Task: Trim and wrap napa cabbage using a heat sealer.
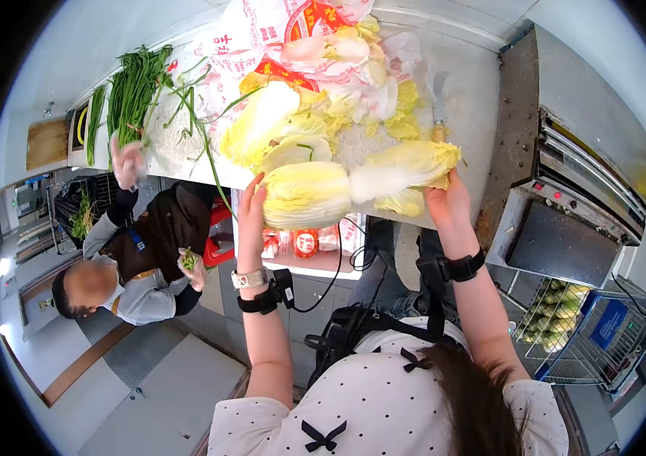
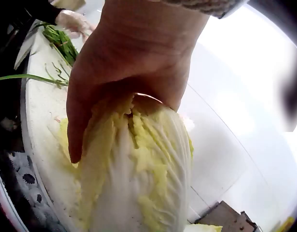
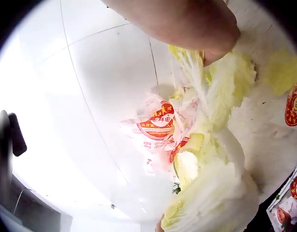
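A pale yellow napa cabbage (image 1: 306,196) lies sideways over the worktop's front edge in the head view. My left hand (image 1: 250,216) grips its leafy top, and in the left wrist view the palm and fingers wrap that end of the cabbage (image 2: 134,179). Outer cabbage leaves (image 1: 410,169) stretch to the right from its base. My right hand (image 1: 448,204) pinches the frilly tips of these leaves. The right wrist view shows that hand (image 3: 213,34) at the leaf (image 3: 230,92), its fingertips partly hidden.
Loose leaves (image 1: 273,110) and printed plastic bags (image 1: 250,42) lie behind the cabbage. A knife (image 1: 439,106) rests at the back right, beside a metal machine (image 1: 574,159). Green stalks (image 1: 129,99) are on the left, where another person (image 1: 148,251) stands. A cart (image 1: 596,334) is at right.
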`<control>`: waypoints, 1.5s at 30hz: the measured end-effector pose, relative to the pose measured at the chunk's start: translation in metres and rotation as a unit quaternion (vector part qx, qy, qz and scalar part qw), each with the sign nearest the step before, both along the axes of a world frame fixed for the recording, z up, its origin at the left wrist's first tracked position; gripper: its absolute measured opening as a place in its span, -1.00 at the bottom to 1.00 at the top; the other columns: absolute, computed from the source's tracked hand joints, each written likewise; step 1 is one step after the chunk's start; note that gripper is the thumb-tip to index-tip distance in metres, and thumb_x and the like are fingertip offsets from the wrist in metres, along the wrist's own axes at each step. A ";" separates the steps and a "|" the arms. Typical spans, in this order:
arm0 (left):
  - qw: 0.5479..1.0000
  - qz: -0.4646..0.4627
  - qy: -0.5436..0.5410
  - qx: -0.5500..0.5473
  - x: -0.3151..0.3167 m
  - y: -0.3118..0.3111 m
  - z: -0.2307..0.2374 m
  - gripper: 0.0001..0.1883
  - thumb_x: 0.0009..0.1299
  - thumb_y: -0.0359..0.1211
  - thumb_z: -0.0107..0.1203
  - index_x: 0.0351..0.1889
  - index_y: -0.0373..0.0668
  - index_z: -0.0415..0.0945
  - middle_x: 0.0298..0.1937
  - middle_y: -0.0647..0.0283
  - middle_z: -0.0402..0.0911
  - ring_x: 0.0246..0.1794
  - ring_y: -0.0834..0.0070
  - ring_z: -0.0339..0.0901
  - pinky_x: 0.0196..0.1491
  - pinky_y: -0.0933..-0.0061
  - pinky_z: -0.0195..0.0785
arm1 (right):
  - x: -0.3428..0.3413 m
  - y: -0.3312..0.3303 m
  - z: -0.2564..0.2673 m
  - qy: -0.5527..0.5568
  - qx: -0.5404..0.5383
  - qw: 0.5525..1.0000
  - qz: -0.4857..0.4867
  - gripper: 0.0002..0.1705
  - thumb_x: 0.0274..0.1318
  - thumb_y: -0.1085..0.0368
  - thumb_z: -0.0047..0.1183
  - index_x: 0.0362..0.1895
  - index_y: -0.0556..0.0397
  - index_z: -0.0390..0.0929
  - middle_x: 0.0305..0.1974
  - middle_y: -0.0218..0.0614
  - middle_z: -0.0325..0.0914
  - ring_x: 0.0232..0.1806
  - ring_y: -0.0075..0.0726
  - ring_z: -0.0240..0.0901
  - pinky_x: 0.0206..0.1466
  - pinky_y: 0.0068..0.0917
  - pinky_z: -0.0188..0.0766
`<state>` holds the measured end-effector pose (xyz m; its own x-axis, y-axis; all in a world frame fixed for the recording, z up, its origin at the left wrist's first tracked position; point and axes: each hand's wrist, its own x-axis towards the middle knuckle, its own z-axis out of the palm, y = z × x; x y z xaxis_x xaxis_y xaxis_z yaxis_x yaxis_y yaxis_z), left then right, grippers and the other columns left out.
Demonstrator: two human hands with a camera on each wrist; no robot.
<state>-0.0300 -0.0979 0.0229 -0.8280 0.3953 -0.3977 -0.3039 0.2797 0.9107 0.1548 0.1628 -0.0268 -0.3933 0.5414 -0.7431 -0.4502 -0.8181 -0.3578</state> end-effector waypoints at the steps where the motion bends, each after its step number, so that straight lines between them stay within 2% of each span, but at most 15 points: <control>1: 0.999 0.016 -0.020 0.032 -0.002 -0.005 -0.006 -0.55 0.41 -0.22 -0.16 0.18 -0.29 0.28 0.02 0.16 0.46 0.06 0.49 0.37 0.09 0.52 0.21 | -0.001 0.001 -0.002 -0.001 0.000 1.000 -0.002 -0.58 0.37 0.20 -0.49 0.18 0.15 0.16 0.15 -0.20 0.28 0.15 -0.27 0.27 0.21 -0.34 0.26; 5: 0.965 0.122 -0.189 0.139 -0.004 -0.028 -0.029 -0.52 0.41 -0.16 -0.20 0.17 -0.29 0.25 0.14 0.12 0.39 0.13 0.37 0.37 0.13 0.39 0.25 | -0.006 -0.001 -0.002 -0.008 -0.004 1.000 0.012 -0.57 0.37 0.19 -0.48 0.19 0.15 0.15 0.15 -0.19 0.26 0.17 -0.25 0.25 0.22 -0.32 0.24; 10: 0.928 0.158 -0.247 0.228 0.008 -0.065 -0.088 -0.37 0.36 0.11 -0.39 0.24 -0.08 0.21 0.23 0.22 0.33 0.22 0.23 0.26 0.20 0.11 0.14 | -0.013 -0.016 -0.003 -0.025 -0.024 0.999 -0.001 -0.58 0.35 0.18 -0.44 0.17 0.15 0.18 0.13 -0.22 0.29 0.16 -0.25 0.25 0.22 -0.30 0.22; 13: 0.899 0.233 -0.283 0.240 0.021 -0.058 -0.081 -0.37 0.36 0.11 -0.38 0.25 -0.07 0.21 0.22 0.23 0.33 0.22 0.24 0.27 0.20 0.14 0.15 | -0.007 -0.005 0.002 -0.028 0.034 0.999 -0.003 -0.62 0.33 0.20 -0.38 0.10 0.15 0.26 0.06 -0.25 0.36 0.11 -0.25 0.30 0.16 -0.29 0.27; 18: 0.909 0.198 -0.280 0.236 0.013 -0.064 -0.090 -0.38 0.38 0.10 -0.40 0.25 -0.07 0.22 0.23 0.23 0.33 0.22 0.26 0.27 0.21 0.13 0.14 | -0.025 0.008 0.056 0.000 0.176 0.982 0.068 -0.63 0.32 0.20 -0.33 0.08 0.14 0.28 0.04 -0.25 0.38 0.10 -0.31 0.31 0.14 -0.32 0.26; 23: 0.915 0.181 -0.290 0.215 0.011 -0.049 -0.062 -0.39 0.40 0.10 -0.42 0.25 -0.08 0.21 0.22 0.20 0.33 0.19 0.27 0.31 0.15 0.17 0.24 | -0.100 0.029 0.118 0.041 0.192 0.967 0.164 -0.61 0.32 0.19 -0.34 0.09 0.16 0.28 0.11 -0.22 0.34 0.12 -0.26 0.29 0.18 -0.36 0.21; 26: 0.918 0.166 -0.291 0.211 0.015 -0.043 -0.043 -0.41 0.44 0.06 -0.44 0.26 -0.12 0.17 0.21 0.20 0.34 0.18 0.30 0.33 0.15 0.21 0.25 | -0.130 0.057 0.118 0.044 0.299 0.947 0.110 -0.58 0.31 0.16 -0.30 0.13 0.16 0.26 0.17 -0.16 0.27 0.18 -0.23 0.22 0.22 -0.35 0.15; 28: 0.925 0.161 -0.286 0.190 0.019 -0.033 -0.025 -0.40 0.45 0.08 -0.45 0.27 -0.11 0.14 0.22 0.18 0.32 0.19 0.30 0.32 0.15 0.21 0.25 | -0.125 0.047 0.118 -0.029 0.440 0.886 0.141 -0.53 0.27 0.14 -0.21 0.16 0.15 0.23 0.21 -0.15 0.21 0.23 -0.22 0.15 0.25 -0.33 0.10; 31: 0.939 0.141 -0.259 0.178 0.027 -0.025 -0.011 -0.37 0.44 0.12 -0.48 0.29 -0.10 0.11 0.24 0.16 0.30 0.21 0.29 0.30 0.15 0.20 0.25 | -0.097 0.008 0.103 -0.136 0.620 0.752 0.180 -0.43 0.20 0.10 -0.09 0.21 0.13 0.19 0.27 -0.13 0.12 0.31 -0.20 0.03 0.29 -0.31 0.03; 33: 0.946 0.124 -0.247 0.170 0.032 -0.022 -0.004 -0.36 0.44 0.12 -0.49 0.31 -0.10 0.07 0.26 0.15 0.26 0.23 0.27 0.26 0.16 0.17 0.24 | -0.073 -0.039 0.076 -0.152 0.656 0.636 0.378 -0.31 0.10 0.10 0.02 0.26 0.06 0.11 0.28 0.03 0.04 0.36 -0.04 -0.07 0.36 -0.25 -0.13; 35: 0.950 0.109 -0.246 0.160 0.035 -0.017 0.004 -0.37 0.45 0.10 -0.48 0.33 -0.09 0.03 0.29 0.15 0.20 0.26 0.24 0.21 0.16 0.12 0.23 | -0.057 -0.086 0.055 -0.142 0.685 0.555 0.450 -0.29 -0.01 0.08 0.10 0.23 -0.02 0.18 0.27 0.01 0.06 0.34 0.04 -0.07 0.36 -0.14 -0.15; 37: 0.944 0.105 -0.247 0.190 0.038 -0.015 0.005 -0.36 0.45 0.10 -0.49 0.32 -0.12 0.03 0.28 0.14 0.21 0.26 0.27 0.22 0.18 0.15 0.21 | -0.053 -0.110 0.057 -0.142 0.737 0.498 0.434 -0.28 -0.04 0.04 0.12 0.23 -0.07 0.22 0.27 -0.06 0.07 0.34 0.02 -0.05 0.34 -0.06 -0.13; 38: 0.942 0.103 -0.248 0.203 0.041 -0.015 0.007 -0.36 0.45 0.11 -0.49 0.32 -0.13 0.03 0.28 0.13 0.21 0.26 0.28 0.22 0.19 0.17 0.20 | -0.053 -0.119 0.058 -0.141 0.760 0.471 0.425 -0.28 -0.06 0.03 0.13 0.22 -0.10 0.23 0.27 -0.10 0.08 0.33 0.01 -0.04 0.33 -0.01 -0.11; 42: 0.951 0.107 -0.231 0.177 0.051 -0.007 0.016 -0.44 0.49 -0.01 -0.50 0.34 -0.12 -0.03 0.30 0.14 0.16 0.29 0.29 0.16 0.25 0.25 0.12 | -0.064 -0.136 0.069 -0.099 0.801 0.424 0.410 -0.27 -0.15 0.02 0.16 0.20 -0.28 0.27 0.27 -0.14 0.09 0.34 -0.06 -0.05 0.33 0.07 -0.18; 45: 0.958 0.107 -0.182 0.194 0.057 -0.008 0.004 -0.46 0.50 -0.06 -0.49 0.36 -0.12 -0.08 0.32 0.15 0.13 0.29 0.29 0.16 0.25 0.26 0.12 | -0.076 -0.143 0.066 -0.101 0.824 0.409 0.379 -0.35 -0.20 0.06 0.19 0.10 -0.23 0.39 0.25 -0.17 0.14 0.32 -0.07 -0.01 0.34 0.05 -0.18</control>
